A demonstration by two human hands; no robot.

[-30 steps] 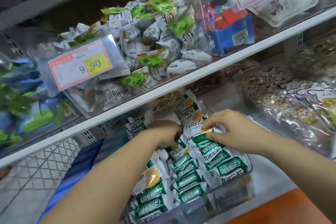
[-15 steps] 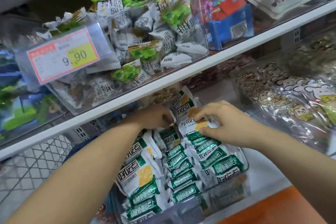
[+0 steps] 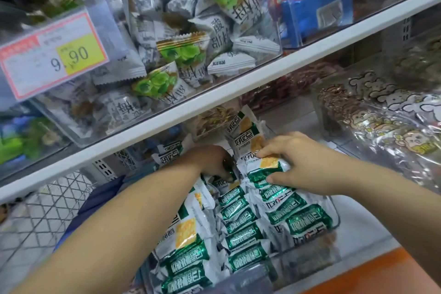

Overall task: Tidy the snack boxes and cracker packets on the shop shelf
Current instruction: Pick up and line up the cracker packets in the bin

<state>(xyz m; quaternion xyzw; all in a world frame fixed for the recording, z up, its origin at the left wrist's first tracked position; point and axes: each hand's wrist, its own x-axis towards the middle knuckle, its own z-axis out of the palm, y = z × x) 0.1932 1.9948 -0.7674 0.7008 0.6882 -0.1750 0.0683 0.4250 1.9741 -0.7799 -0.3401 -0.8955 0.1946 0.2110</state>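
Green-and-white cracker packets [image 3: 241,222] lie in rows inside a clear plastic bin [image 3: 334,219] on the lower shelf. My right hand [image 3: 303,162] pinches one cracker packet [image 3: 265,167] at the back of the right row, thumb below and fingers on top. My left hand [image 3: 212,160] reaches down into the gap between the rows, and its curled fingertips pinch the end of a packet [image 3: 223,182] there. More packets [image 3: 245,133] stand upright behind both hands.
A white shelf rail [image 3: 238,93] runs diagonally just above my hands. Above it sits a clear bin of grey-and-green snack packs [image 3: 186,52] with a 9.90 price tag [image 3: 55,55]. Clear cartoon-printed bags [image 3: 391,126] lie to the right, a wire mesh panel [image 3: 40,210] to the left.
My left hand has moved back from the front rows to the rear of the bin beside my right hand. The right hand still holds the same back packet. The camera moved closer.
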